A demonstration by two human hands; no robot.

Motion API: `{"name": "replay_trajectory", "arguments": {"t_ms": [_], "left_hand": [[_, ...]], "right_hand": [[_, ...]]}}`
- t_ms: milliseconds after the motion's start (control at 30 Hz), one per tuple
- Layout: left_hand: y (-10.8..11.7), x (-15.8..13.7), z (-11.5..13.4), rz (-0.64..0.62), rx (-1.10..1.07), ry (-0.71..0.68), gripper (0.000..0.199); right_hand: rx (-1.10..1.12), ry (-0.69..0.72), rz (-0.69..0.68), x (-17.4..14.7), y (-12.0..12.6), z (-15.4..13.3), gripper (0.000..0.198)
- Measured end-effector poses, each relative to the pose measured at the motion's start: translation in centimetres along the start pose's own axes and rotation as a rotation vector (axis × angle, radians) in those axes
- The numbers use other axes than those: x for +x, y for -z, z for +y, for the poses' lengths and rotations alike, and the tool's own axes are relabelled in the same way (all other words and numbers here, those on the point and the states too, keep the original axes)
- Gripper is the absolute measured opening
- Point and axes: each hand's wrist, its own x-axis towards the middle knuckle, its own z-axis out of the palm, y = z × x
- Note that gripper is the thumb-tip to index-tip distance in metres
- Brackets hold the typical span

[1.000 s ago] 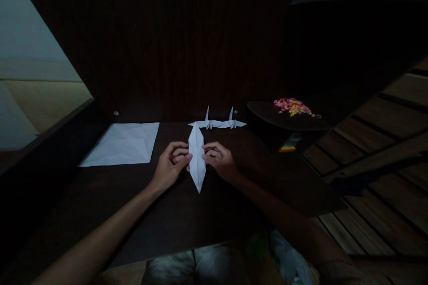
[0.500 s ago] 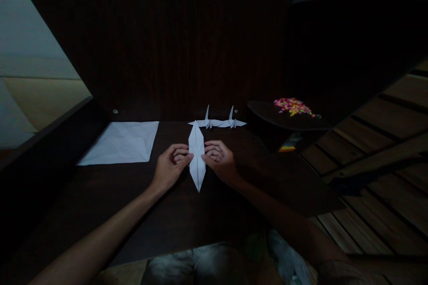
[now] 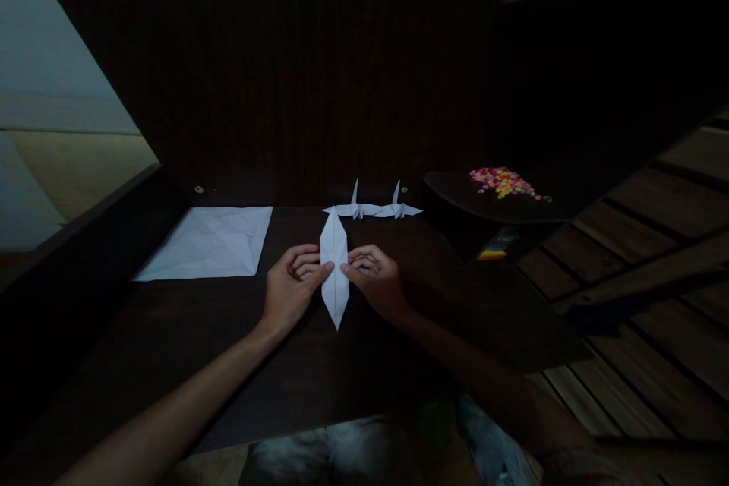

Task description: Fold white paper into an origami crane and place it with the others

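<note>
A long white folded paper, pointed at both ends with a crease down its middle, is held upright between my hands over the dark desk. My left hand grips its left edge, thumb on the front face and the other fingers curled behind. On the right edge my right hand pinches it the same way, and the two thumbs are close together near the crease. Just beyond stand two white paper cranes side by side against the back panel.
Creased white paper sheets lie at the desk's left. On a small corner shelf to the right is a pile of colourful small pieces. A dark raised side board borders the left, and a slatted wooden surface lies at right.
Both thumbs have slid slightly inward across the folded paper toward its centre crease. The view has shifted a little; the hold is otherwise the same.
</note>
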Motion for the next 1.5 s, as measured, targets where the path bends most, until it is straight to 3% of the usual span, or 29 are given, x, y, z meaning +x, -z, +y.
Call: {"name": "replay_trajectory", "arguments": {"t_ms": [367,633,867,1200,1333,1500], "left_hand": [[-0.2,-0.7,-0.8,-0.022,0.100,-0.083,0.031],[-0.1,-1.2,-0.1,0.022,0.368,-0.350,0.017],[-0.3,-1.3,-0.4,0.020,0.466,-0.614,0.017],[-0.4,-1.0,0.2,0.020,0.374,-0.360,0.014],[-0.1,-0.7,0.2,0.008,0.447,-0.398,0.011],[-0.2,-0.8,0.1,-0.004,0.520,-0.465,0.011]], "right_hand": [[0.037,-0.061,-0.003,0.5,-0.3,0.7,0.029],[-0.041,-0.060,-0.039,-0.1,-0.5,0.8,0.021],[-0.049,-0.009,0.010,-0.1,-0.4,1.2,0.017],[-0.088,0.128,-0.030,-0.3,-0.4,1.0,0.015],[-0.149,0.262,-0.079,-0.5,0.0,0.2,0.017],[-0.166,0.257,-0.055,-0.6,0.0,0.2,0.013]]}}
